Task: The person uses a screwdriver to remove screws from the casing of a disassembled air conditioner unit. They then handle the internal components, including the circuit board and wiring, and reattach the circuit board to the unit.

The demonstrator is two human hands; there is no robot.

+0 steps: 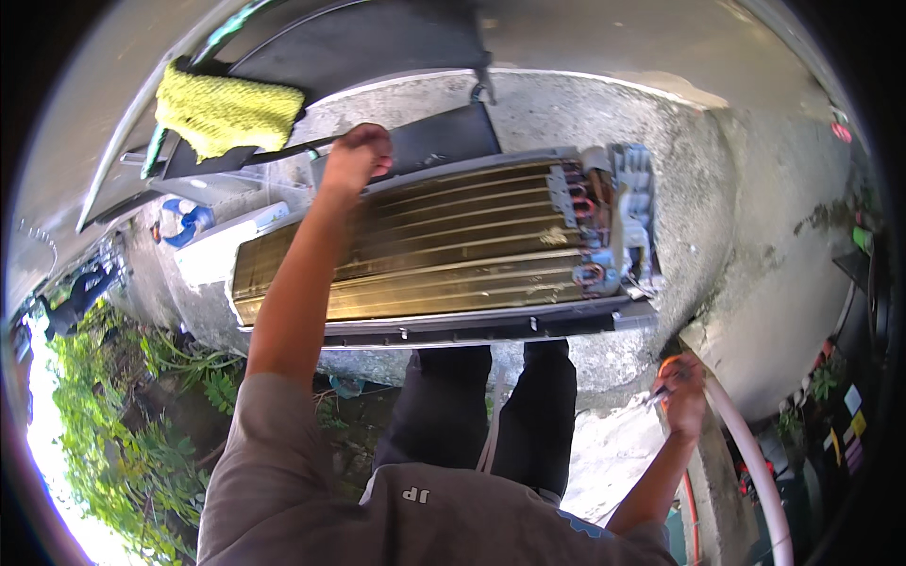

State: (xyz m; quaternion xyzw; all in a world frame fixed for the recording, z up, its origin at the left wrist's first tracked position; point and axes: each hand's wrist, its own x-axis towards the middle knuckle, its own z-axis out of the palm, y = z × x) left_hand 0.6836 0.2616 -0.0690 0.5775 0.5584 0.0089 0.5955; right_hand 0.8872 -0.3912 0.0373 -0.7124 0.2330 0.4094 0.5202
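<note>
My left hand [359, 153] is closed above the back edge of an opened air-conditioner unit [406, 255], beside a thin dark bar; what it holds, if anything, I cannot make out. The unit lies crosswise on the concrete, with long gold-coloured fins and copper bends [583, 203] at its right end. My right hand [687, 396] is at the lower right, closed on a small orange and dark tool [670, 373], beside a pale pink hose or pipe [755, 462].
A yellow cloth [226, 108] hangs on black panels [425, 141] behind the unit. At the left are a white panel [222, 245], blue-clad legs [193, 226] of a person, another dark-clad person [75, 302] and plants [104, 406]. A wall [764, 255] stands at the right.
</note>
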